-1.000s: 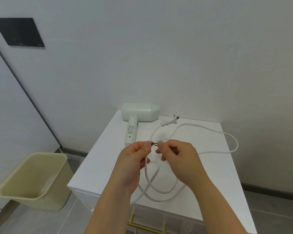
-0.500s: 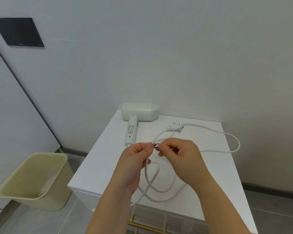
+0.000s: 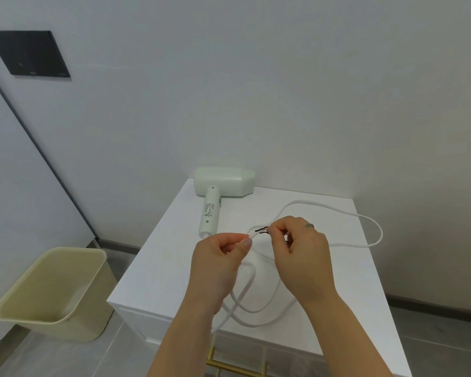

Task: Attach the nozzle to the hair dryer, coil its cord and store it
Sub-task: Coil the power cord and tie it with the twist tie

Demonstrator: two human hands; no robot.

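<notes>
A pale green hair dryer lies on its side at the back of the white cabinet top, nozzle end pointing right, handle toward me. Its white cord loops loosely over the top to the right and front. My left hand pinches the cord between thumb and forefinger. My right hand pinches a thin black tie right beside the left fingertips. The plug is hidden behind my right hand.
A beige plastic bin stands on the floor to the left of the cabinet. A gold drawer handle shows on the cabinet front below my arms. The wall is close behind the dryer, with a dark panel at upper left.
The plug, visible on the cabinet top before, is now out of sight behind my right hand. My hands have drawn slightly apart, exposing more of the black tie.
</notes>
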